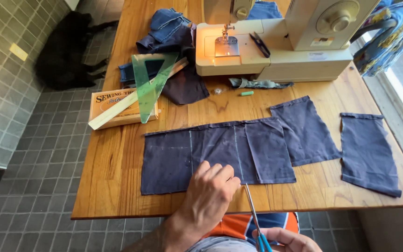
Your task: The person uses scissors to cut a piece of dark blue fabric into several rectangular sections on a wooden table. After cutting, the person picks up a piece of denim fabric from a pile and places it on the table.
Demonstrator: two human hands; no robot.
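L hand (209, 189) lies flat, fingers spread and holding nothing, on the dark navy cloth (218, 154) near the desk's (113, 186) front edge. R hand (283, 240), half cut off by the frame so prob. closed, grips blue-handled scissors (253, 217), tips at the cloth's front edge beside a chalk line. Two smaller navy pieces (367, 151) lie toward the right edge; sewing machine (276, 46) at the back.

Wooden table (117, 186) bears navy cloth pieces (220, 154), sewing machine (281, 42), box (117, 109)
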